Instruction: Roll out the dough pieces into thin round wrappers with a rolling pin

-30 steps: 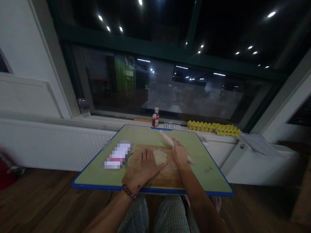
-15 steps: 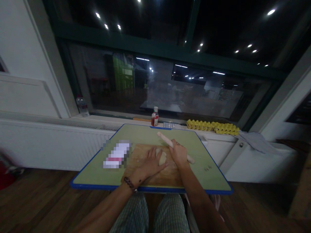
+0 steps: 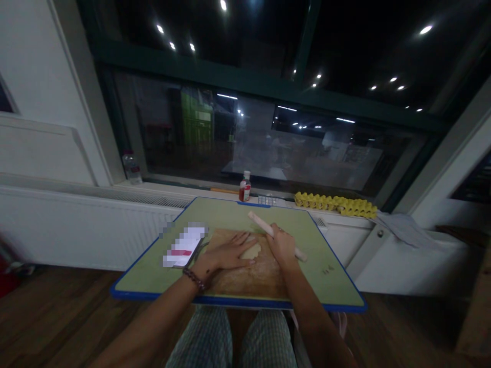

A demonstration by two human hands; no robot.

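A flat piece of pale dough lies on a wooden board that looks dusted with flour. My left hand rests with spread fingers at the dough's left side, covering part of it. Over the board's right edge, my right hand is wrapped around a light wooden rolling pin. The pin is slanted, its far end pointing up and left, and it is apart from the dough.
The board sits on a small green table with a blue rim. A phone, partly pixelated, lies left of the board. On the windowsill stand a red-labelled bottle, a clear plastic bottle and yellow egg cartons.
My left hand has slid left, uncovering more of the dough, which sits slightly further left. My right hand and the rolling pin have barely moved.
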